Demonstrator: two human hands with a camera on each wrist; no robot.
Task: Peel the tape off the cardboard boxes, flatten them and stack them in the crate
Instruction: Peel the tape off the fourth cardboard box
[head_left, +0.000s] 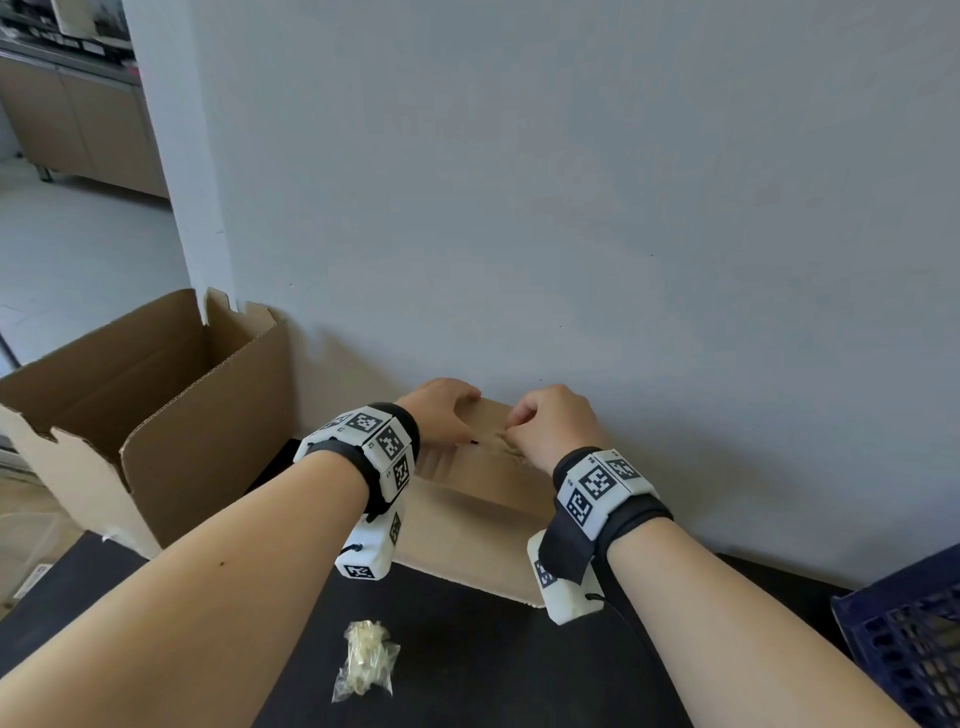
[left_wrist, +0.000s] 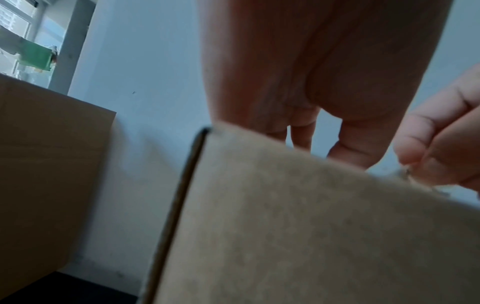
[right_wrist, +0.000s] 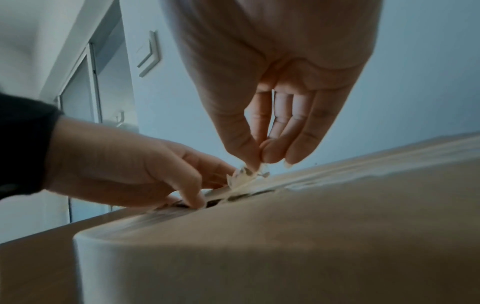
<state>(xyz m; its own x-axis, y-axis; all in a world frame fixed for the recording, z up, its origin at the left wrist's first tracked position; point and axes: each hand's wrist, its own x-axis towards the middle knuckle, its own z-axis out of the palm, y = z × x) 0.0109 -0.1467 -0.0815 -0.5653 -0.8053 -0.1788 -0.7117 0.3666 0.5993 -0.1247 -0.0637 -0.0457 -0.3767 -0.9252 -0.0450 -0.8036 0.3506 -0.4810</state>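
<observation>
Small cardboard box (head_left: 467, 525) on dark tabletop (head_left: 467, 665), against the wall (head_left: 571, 208), taped seam facing up. Tape (right_wrist: 245, 178) partly lifted at the seam, loose end pinched between thumb and fingertips of right hand (head_left: 553, 423). Left hand (head_left: 439, 410) on top of box beside it, fingers curled, tips pressed at the seam gap; grip on box not clear. Larger open cardboard box (head_left: 156, 415) just left, flaps up. Crumpled wad of tape (head_left: 366, 657) on tabletop nearer the body. Dark blue crate (head_left: 909, 639) at right edge.
</observation>
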